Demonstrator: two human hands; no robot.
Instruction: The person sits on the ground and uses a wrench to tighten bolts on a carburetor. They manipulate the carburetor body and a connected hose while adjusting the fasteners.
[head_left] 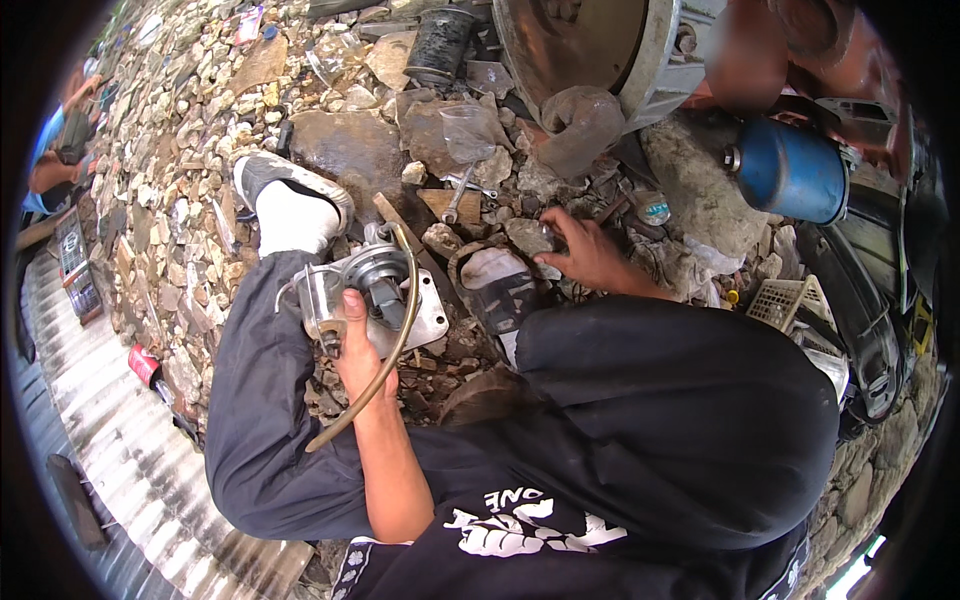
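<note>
My left hand (357,345) is closed around a silver metal housing (430,310) with a round grey part and a flange with holes. The thumb presses on its near side. From the housing a yellowish-brown hose (400,345) curves down over my left wrist. Out over the stones, just beyond my right shoe (498,285), is my right hand (590,250). Its fingers are curled at a small greyish piece too small to make out. Left of that hand, a wrench (456,195) lies by a wooden block (435,203).
My left shoe (325,185) rests on the stony ground. A large metal wheel rim (655,70) stands at the back, with a black cylinder (440,45) beside it. To the right are a blue canister (795,170) and a cream plastic basket (785,300). Corrugated sheet (130,430) covers the left.
</note>
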